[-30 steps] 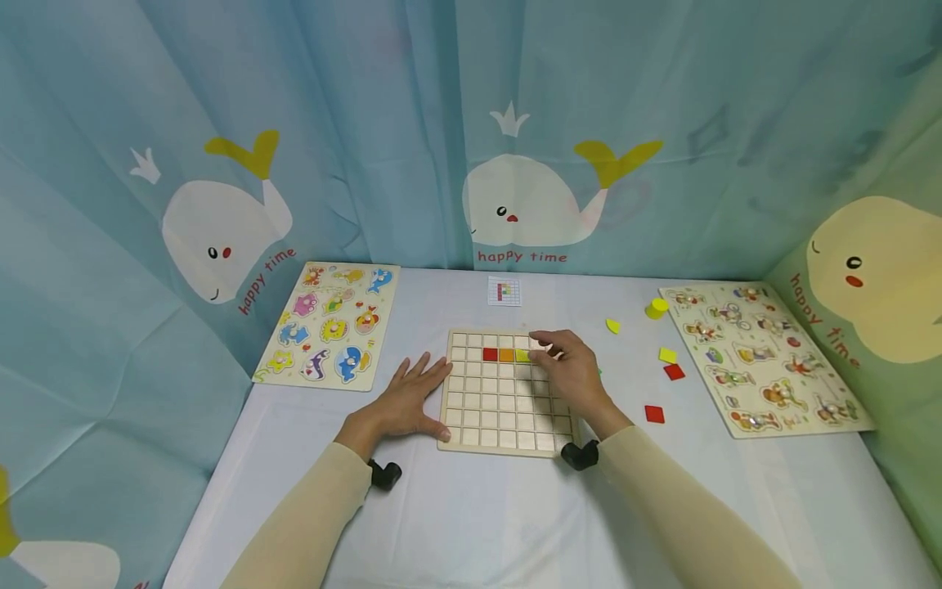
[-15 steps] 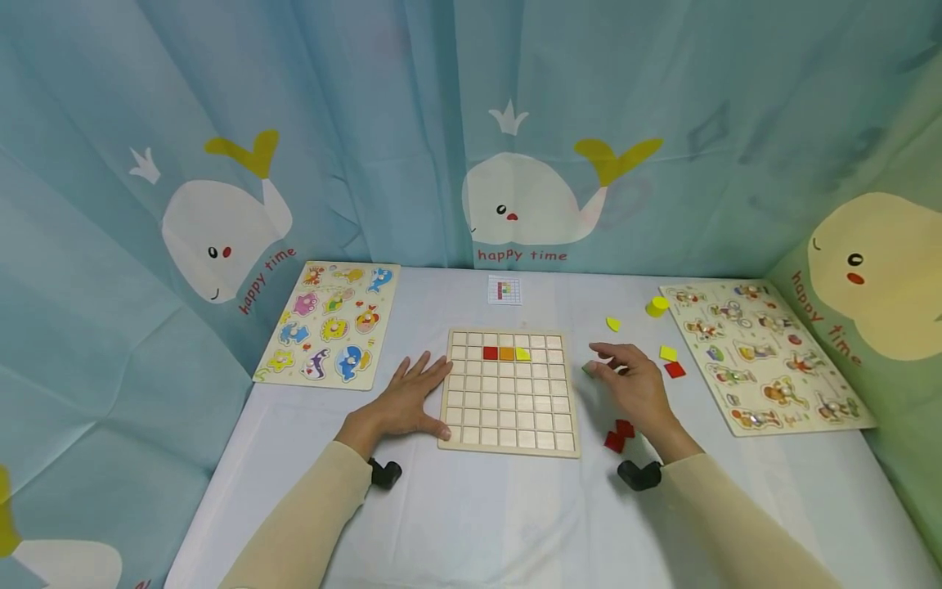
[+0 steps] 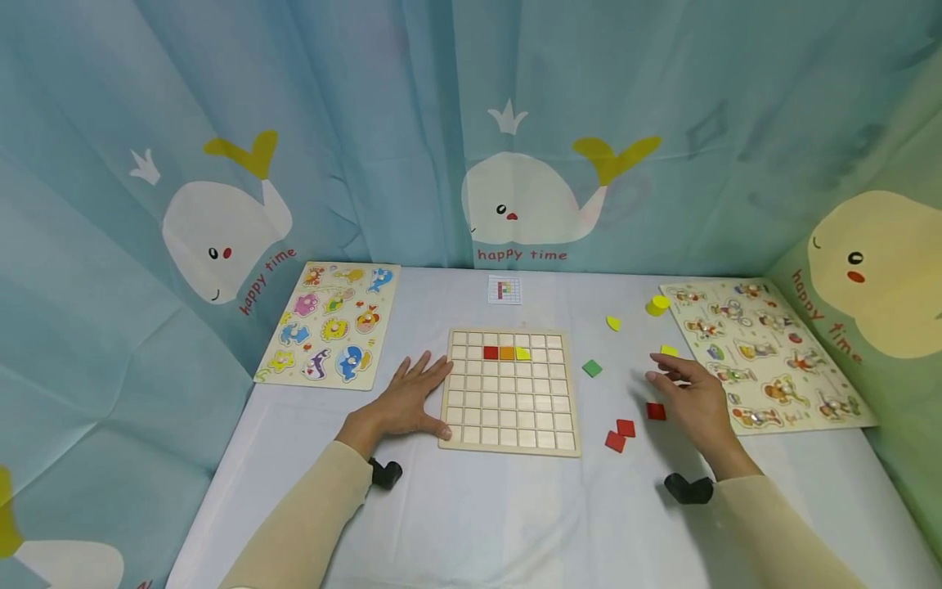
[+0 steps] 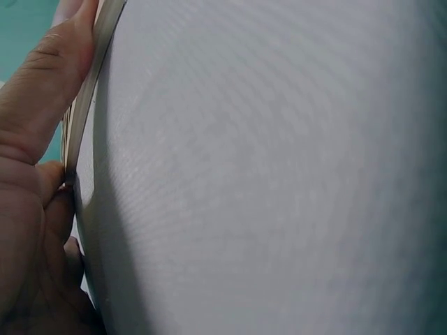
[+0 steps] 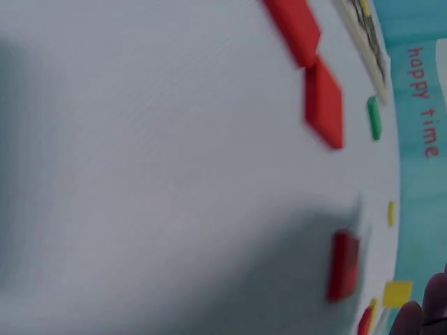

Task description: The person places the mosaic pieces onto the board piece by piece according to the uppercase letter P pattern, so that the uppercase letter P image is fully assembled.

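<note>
A wooden grid board (image 3: 508, 409) lies flat, with a red tile (image 3: 491, 353), an orange tile (image 3: 507, 353) and a yellow piece (image 3: 523, 354) side by side in its second row. My left hand (image 3: 401, 405) rests spread along the board's left edge, thumb near the lower corner; in the left wrist view, its thumb (image 4: 52, 84) lies against the board's side. Over the right part of the table hovers my right hand (image 3: 692, 401), fingers slightly bent, nothing seen between them. It is close to a yellow tile (image 3: 668, 351) and partly hides a red tile beneath it.
Between board and right hand lie a green tile (image 3: 592, 368) and several red tiles (image 3: 615, 442). Farther back are a yellow leaf-shaped piece (image 3: 613, 324), a yellow cylinder (image 3: 658, 305) and a small pattern card (image 3: 504, 290). Picture puzzle boards lie left (image 3: 324, 327) and right (image 3: 769, 360).
My right hand has moved right, from the board, past the green tile its fingertips were at, toward the yellow tile. The green tile now lies apart from it. My left hand stays put.
</note>
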`<state>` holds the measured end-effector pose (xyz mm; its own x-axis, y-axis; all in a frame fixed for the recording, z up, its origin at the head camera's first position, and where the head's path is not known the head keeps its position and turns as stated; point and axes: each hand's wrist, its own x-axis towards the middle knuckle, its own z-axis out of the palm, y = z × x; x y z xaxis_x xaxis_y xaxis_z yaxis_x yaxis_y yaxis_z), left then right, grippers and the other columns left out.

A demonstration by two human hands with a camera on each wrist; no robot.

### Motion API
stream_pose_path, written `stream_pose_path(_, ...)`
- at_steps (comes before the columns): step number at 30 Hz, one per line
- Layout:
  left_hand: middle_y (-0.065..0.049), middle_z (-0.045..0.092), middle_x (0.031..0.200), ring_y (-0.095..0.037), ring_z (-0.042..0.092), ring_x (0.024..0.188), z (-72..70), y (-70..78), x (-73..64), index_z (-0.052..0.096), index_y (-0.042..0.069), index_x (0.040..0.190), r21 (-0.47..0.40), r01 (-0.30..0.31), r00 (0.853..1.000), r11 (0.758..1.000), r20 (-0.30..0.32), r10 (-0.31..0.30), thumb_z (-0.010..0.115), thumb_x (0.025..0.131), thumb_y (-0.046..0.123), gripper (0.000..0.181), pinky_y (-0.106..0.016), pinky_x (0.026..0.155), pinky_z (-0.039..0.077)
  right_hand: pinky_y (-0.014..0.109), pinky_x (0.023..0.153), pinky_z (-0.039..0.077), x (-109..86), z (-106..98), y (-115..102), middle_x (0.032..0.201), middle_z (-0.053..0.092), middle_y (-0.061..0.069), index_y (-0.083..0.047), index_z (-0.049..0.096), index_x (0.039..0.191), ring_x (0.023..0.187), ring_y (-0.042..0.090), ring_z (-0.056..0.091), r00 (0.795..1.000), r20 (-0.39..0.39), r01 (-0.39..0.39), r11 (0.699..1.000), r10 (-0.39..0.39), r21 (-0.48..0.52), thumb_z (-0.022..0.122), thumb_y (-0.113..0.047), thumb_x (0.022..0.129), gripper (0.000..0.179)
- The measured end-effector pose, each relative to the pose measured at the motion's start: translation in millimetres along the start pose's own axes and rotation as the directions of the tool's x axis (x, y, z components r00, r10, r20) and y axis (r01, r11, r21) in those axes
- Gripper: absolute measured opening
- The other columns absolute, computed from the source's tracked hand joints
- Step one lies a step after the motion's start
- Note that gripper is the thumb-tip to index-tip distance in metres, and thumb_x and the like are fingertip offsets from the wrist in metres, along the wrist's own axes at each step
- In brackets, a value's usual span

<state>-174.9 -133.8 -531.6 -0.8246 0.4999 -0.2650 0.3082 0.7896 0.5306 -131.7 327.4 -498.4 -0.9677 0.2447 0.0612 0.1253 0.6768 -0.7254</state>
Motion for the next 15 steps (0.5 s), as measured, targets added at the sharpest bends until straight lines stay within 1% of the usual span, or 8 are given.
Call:
stream_pose_path(3,0.007,0.013,0.178,-0.019,-0.006,0.166,0.1,0.6,0.3,0.021,0.022,0.17,-0.003,0.003,1.0,1.0,0.001,-0.003,0.091,0.072,0.06,0.126,-0.043,0.134,-0.01,0.011,0.073,0.046,-3.4,-3.5,11.2,0.13,0.067,0.02,-0.006,0.068,0.14,0.095,-0.002,0.049,1.0,0.018,-0.004,1.0,0.004,-0.005,0.069,-0.02,0.103,0.039)
stream_pose_path(5,0.006,0.013,0.178,-0.019,-0.006,0.166,0.6,0.8,0.8,0.021,0.022,0.17,-0.003,0.005,1.0,1.0,-0.001,-0.005,0.091,0.072,0.06,0.127,-0.043,0.134,-0.01,0.011,0.068,0.048,-6.5,-5.2,17.4,0.131,0.068,0.022,-0.004,0.068,0.139,0.094,-0.001,0.052,0.999,0.044,-0.011,1.0,0.011,-0.017,0.07,-0.019,0.103,0.04)
stream_pose_path(6,0.006,0.013,0.178,-0.019,-0.006,0.166,1.1,0.6,1.2,0.021,0.022,0.17,-0.001,0.006,1.0,1.0,-0.003,-0.006,0.091,0.072,0.06,0.127,-0.043,0.134,-0.01,0.011,0.066,0.049,-8.3,-6.0,20.2,0.132,0.067,0.022,-0.004,0.067,0.14,0.095,0.002,0.054,0.998,0.067,-0.017,0.999,0.02,-0.035,0.069,-0.019,0.103,0.04)
stream_pose_path(8,0.007,0.014,0.178,-0.019,-0.005,0.166,2.4,-0.1,2.0,0.022,0.022,0.17,0.003,0.007,1.0,1.0,-0.01,-0.007,0.091,0.071,0.061,0.127,-0.043,0.134,-0.01,0.014,0.062,0.05,-11.6,-7.3,24.3,0.133,0.066,0.024,-0.004,0.065,0.142,0.098,0.013,0.057,0.993,0.11,-0.039,0.997,0.046,-0.062,0.068,-0.021,0.104,0.042)
stream_pose_path(11,0.007,0.014,0.178,-0.018,-0.006,0.166,3.7,-1.1,3.0,0.022,0.023,0.17,0.009,0.007,1.0,1.0,-0.016,-0.007,0.091,0.07,0.061,0.128,-0.043,0.134,-0.01,0.016,0.063,0.049,-15.3,-8.4,28.1,0.134,0.066,0.026,-0.003,0.063,0.144,0.102,0.027,0.06,0.984,0.159,-0.061,0.993,0.077,-0.104,0.068,-0.023,0.104,0.045)
stream_pose_path(13,0.007,0.015,0.178,-0.018,-0.006,0.166,4.2,-1.3,3.1,0.022,0.023,0.17,0.006,0.009,1.0,1.0,-0.02,-0.009,0.092,0.07,0.061,0.128,-0.043,0.134,-0.01,0.018,0.065,0.05,-17.4,-9.3,29.7,0.133,0.065,0.027,-0.002,0.061,0.145,0.104,0.033,0.06,0.979,0.184,-0.067,0.99,0.089,-0.121,0.068,-0.022,0.103,0.047)
stream_pose_path(15,0.007,0.015,0.178,-0.018,-0.006,0.166,4.3,-1.0,3.0,0.022,0.023,0.17,0.005,0.011,1.0,1.0,-0.019,-0.011,0.092,0.07,0.06,0.127,-0.043,0.134,-0.01,0.024,0.071,0.052,-19.5,-10.2,31.5,0.133,0.064,0.028,-0.001,0.059,0.147,0.107,0.036,0.06,0.974,0.209,-0.061,0.988,0.09,-0.142,0.069,-0.021,0.102,0.05)
